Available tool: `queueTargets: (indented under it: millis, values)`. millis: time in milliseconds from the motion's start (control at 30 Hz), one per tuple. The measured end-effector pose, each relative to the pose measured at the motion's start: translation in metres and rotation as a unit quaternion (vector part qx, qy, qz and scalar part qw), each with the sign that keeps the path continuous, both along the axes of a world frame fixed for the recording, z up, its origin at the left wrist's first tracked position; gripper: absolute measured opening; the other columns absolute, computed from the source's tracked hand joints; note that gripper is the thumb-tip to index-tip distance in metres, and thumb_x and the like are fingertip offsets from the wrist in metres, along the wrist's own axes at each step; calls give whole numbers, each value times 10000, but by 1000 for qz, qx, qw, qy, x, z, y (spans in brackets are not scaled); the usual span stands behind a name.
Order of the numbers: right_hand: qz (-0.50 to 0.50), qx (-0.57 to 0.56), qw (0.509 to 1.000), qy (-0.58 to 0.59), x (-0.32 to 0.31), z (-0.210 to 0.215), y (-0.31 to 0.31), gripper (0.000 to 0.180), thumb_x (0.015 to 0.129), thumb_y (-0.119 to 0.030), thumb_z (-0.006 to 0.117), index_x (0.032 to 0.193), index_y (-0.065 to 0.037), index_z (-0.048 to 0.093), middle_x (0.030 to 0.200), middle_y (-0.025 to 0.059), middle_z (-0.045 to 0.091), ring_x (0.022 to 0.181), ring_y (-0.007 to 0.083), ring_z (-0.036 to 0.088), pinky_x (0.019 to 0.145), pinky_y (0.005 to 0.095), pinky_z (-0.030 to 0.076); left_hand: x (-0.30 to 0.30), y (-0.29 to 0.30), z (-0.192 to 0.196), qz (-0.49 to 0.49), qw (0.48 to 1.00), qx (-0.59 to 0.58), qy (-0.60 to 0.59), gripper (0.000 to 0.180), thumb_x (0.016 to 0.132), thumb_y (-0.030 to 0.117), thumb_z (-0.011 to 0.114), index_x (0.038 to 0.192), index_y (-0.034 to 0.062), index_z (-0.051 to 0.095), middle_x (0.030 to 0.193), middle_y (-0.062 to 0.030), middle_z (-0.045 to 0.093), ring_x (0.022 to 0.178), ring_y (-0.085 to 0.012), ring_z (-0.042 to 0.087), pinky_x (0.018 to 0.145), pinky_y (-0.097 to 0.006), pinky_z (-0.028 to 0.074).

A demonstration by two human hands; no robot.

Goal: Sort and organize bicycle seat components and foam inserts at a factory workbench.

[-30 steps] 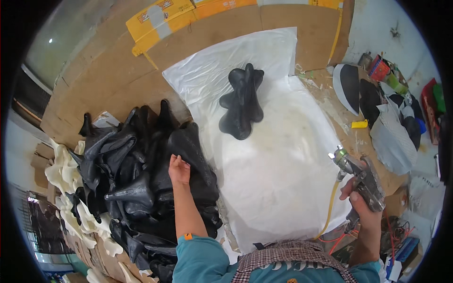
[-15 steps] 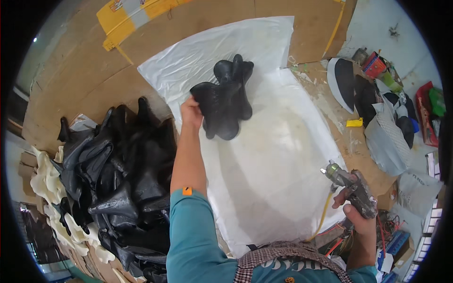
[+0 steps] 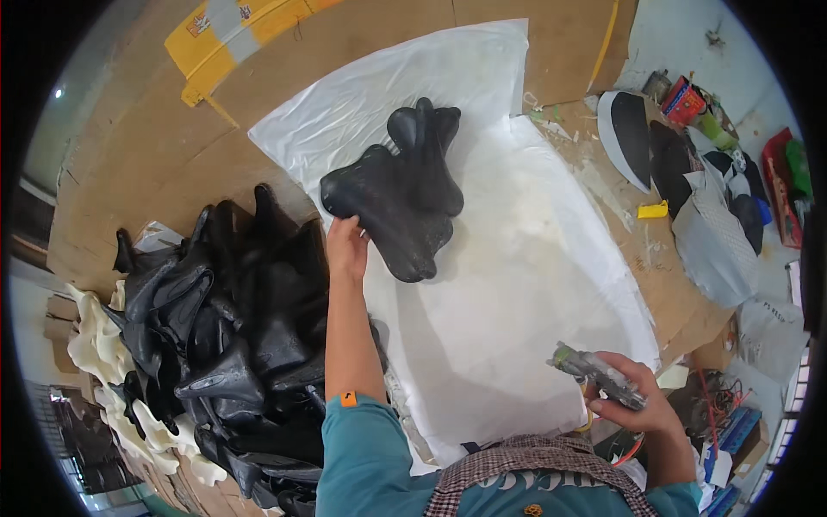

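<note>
My left hand [image 3: 347, 248] is closed on the near-left edge of a black bicycle saddle cover [image 3: 388, 211], a curved, glossy piece. Just beyond it, other black saddle covers [image 3: 441, 172] lie close together on a white sheet [image 3: 508, 319]; how far the pieces overlap is hard to tell. At the lower right, my right hand [image 3: 642, 396] grips a grimy spray gun [image 3: 594, 372], its nozzle end toward the left over the sheet. A yellow hose [image 3: 589, 420] shows below the gun, partly hidden.
A large heap of black saddle covers [image 3: 233, 370] rises at left, with cream-coloured foam pieces [image 3: 103, 345] beside it. Cardboard [image 3: 388, 52] borders the sheet. On the right lie a yellow object [image 3: 653, 210], a grey bag [image 3: 711, 246] and a red container [image 3: 683, 102]. Wires tangle at lower right.
The saddle cover in my left hand has turned and come slightly nearer me, showing a rounder, glossier side. My right hand has moved left, and the spray gun now points more leftward.
</note>
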State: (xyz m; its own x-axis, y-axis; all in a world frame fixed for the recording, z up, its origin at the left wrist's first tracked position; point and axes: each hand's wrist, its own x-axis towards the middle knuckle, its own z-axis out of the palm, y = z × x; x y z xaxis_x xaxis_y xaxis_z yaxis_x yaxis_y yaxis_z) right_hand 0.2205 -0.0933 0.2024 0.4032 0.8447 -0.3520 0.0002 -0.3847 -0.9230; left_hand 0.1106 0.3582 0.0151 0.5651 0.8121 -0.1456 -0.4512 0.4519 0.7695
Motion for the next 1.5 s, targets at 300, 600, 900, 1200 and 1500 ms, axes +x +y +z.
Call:
queueTargets:
  millis: [300,600,900,1200,1500]
  values:
    - [-39,117,991,-50,-3,19,15,561,745,-31,671,1255,24,445,877,69,612,793,120,577,702,270,473,-77,-5,-11,89,994,-66,-8,183,764,5,556,935,71,570,896,-18,603,832,-154,578,801,-284,459]
    - [-237,209,943,-110,12,34,30,692,762,-238,690,1319,16,368,832,95,564,728,159,567,650,286,471,-80,15,-1,127,991,22,-28,347,666,30,509,1005,28,580,1034,-59,612,994,-225,568,940,-346,420]
    - [-108,80,991,13,21,-12,27,567,768,-58,681,1270,29,435,864,39,599,796,99,573,725,251,475,93,57,3,-120,989,39,80,315,637,64,554,945,7,590,832,-61,592,802,-204,576,721,-314,450]
    - [-118,52,992,12,20,-25,8,570,759,-45,685,1268,15,434,892,39,607,835,96,565,747,242,464,97,-3,35,-176,941,167,235,278,658,11,623,935,-2,633,820,-71,638,698,-160,598,631,-284,473]
    - [-167,123,978,-34,17,16,28,588,774,-80,675,1289,28,412,865,60,582,806,135,565,717,278,486,-97,-19,40,113,973,94,180,365,682,-105,576,1036,-22,613,982,-94,644,877,-198,608,826,-302,463]
